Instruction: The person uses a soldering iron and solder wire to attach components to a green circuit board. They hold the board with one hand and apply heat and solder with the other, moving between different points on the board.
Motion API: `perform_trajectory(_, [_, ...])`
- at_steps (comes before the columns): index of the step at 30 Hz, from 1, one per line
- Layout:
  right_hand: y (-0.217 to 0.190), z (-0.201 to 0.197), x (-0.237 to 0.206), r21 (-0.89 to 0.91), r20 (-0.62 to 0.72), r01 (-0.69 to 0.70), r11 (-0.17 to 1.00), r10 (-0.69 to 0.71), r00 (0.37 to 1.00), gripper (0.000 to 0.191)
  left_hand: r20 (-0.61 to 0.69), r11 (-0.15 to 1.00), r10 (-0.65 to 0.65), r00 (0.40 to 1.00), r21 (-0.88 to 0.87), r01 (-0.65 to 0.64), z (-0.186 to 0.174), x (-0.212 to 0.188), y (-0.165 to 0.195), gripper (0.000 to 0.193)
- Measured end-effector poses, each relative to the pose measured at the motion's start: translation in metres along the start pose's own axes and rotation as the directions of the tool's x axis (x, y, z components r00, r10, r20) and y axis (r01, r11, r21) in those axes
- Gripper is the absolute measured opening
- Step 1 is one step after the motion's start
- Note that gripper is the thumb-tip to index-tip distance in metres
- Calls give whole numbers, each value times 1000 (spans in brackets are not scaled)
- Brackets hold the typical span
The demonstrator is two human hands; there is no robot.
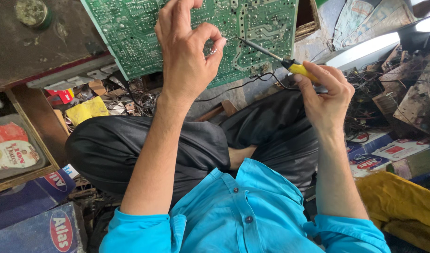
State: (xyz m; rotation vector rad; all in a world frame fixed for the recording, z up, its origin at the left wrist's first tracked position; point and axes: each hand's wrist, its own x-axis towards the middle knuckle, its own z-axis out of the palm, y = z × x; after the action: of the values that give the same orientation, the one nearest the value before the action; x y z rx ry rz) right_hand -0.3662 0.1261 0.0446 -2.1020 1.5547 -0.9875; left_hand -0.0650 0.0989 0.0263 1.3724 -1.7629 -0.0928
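Amid cluttered scrap, a wooden tray [51, 154] at near left holds packets, while the left hand [187, 51] pinches thin wire and the right hand [325, 91] grips a yellow-handled soldering iron [271, 55] at the green circuit board [252, 28].

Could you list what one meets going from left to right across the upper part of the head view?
Round metal lid → green circuit board → left hand → soldering iron → right hand → tangle of wires and scrap boards.

Matt green circuit board [144, 33] w/ shiny solder dots; soldering iron [275, 58]: metal shaft, glossy yellow plastic grip.
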Motion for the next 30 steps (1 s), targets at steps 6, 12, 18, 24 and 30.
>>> perform_trajectory(6, [-11, -8, 0, 49, 114, -93, 994, 87, 990, 27, -2, 1000, 4, 1000, -4, -4, 0, 0, 0, 17])
perform_trajectory(12, [-17, -9, -5, 104, 189, -217, 971, 195, 962, 30, 1, 1000, 7, 1000, 5, -7, 0, 0, 0, 17])
perform_trajectory(18, [-18, -11, -6, 76, 192, -176, 981, 159, 968, 30, 4, 1000, -2, 1000, 14, 2, -1, 0, 1, 17])
perform_trajectory(24, [-17, -9, -12, 62, 203, -230, 971, 214, 956, 30, -46, 999, 16, 999, -36, -18, -7, 3, 2, 20])
perform_trajectory(30, [-23, -16, -26, 449, 134, -339, 827, 313, 940, 27, -357, 967, -193, 914, -227, 116, -48, -16, -7, 9])
